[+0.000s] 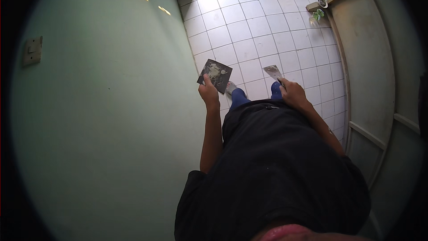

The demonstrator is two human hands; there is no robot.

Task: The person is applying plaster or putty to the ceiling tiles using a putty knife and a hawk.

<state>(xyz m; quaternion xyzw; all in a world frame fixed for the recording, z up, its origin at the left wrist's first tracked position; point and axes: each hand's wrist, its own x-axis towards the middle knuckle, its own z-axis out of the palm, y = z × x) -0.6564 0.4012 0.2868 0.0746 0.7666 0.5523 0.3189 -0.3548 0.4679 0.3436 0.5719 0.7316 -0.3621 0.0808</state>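
My left hand (208,93) grips a dark square board (221,80) by its near edge, thumb on top. Pale putty-like paste is smeared across the board's upper face. In my right hand (293,94) is a putty knife (272,71), its fingers closed round the handle. The knife's flared metal blade points away from me and to the left, with whitish residue on it. Board and knife are apart, both held out in front of my body above the floor.
A pale green wall (111,129) runs close along my left, with a light switch (33,51) on it. White tiles (249,35) cover the floor. On the right stands a wooden-framed panel (365,62), with a small green plant (318,14) near its far end.
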